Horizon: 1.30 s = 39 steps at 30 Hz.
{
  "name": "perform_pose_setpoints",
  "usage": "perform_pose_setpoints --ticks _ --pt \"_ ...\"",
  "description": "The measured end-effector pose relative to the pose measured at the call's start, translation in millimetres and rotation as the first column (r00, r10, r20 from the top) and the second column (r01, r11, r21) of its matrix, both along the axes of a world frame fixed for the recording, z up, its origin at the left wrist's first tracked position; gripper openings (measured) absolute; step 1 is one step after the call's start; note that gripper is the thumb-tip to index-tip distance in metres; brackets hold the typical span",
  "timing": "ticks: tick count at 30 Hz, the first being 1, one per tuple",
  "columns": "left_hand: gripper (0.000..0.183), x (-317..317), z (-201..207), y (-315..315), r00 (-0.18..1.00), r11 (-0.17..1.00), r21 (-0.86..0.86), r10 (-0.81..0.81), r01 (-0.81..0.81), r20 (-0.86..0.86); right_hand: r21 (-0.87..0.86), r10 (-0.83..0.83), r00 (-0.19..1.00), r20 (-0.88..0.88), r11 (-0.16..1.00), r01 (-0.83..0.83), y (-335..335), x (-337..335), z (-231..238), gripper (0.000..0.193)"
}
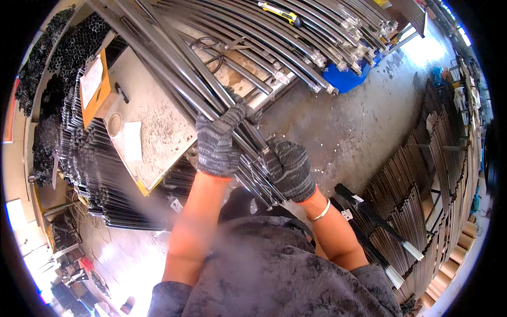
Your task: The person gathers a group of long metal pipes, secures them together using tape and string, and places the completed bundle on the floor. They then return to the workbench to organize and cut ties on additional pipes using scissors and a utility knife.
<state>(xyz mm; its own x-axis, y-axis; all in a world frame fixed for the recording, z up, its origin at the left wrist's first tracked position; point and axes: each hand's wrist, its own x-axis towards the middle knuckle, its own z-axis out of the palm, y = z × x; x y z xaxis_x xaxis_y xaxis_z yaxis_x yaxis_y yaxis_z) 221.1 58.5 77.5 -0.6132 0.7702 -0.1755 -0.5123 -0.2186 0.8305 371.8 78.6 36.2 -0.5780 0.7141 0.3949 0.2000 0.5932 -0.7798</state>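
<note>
Both my hands wear grey-black knit gloves with orange cuffs. My left hand is closed around several long, shiny metal tubes, which run from the upper left down toward me. My right hand is closed at the near end of a metal tube, just right of the left hand; its fingertips are partly hidden. Below the hands, more thin metal tubes show their ends close to my body. Beyond my left hand, black-handled scissors lie across tubes on the table.
Wrapped-end tubes fill the far table, with a yellow utility knife on top and blue plastic below. A white board at left bears a black marker and tape roll. Tube stacks line the right.
</note>
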Motion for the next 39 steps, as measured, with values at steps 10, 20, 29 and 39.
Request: perform_pose_setpoints --ticks 10,20,29,39 --pt "0.039 -53 30 -23 0.985 0.987 0.159 0.041 -0.014 -0.168 -0.453 0.108 0.981 0.163 0.891 -0.023 -22 73 -8 0.014" --pt "0.059 -87 51 -122 0.933 0.873 0.453 -0.298 0.181 0.202 -0.457 0.114 0.911 0.396 0.885 0.088 -7 180 -71 0.035" --pt "0.059 -75 57 -151 0.945 0.926 -0.362 -0.014 -0.111 -0.327 -0.433 0.153 0.979 0.135 0.898 -0.081 12 93 -106 0.030" --pt "0.025 -68 -125 -122 0.986 0.748 -0.659 -0.040 -0.080 -0.164 -0.844 0.362 0.931 -0.038 0.488 -0.225 -33 134 -110 0.036"
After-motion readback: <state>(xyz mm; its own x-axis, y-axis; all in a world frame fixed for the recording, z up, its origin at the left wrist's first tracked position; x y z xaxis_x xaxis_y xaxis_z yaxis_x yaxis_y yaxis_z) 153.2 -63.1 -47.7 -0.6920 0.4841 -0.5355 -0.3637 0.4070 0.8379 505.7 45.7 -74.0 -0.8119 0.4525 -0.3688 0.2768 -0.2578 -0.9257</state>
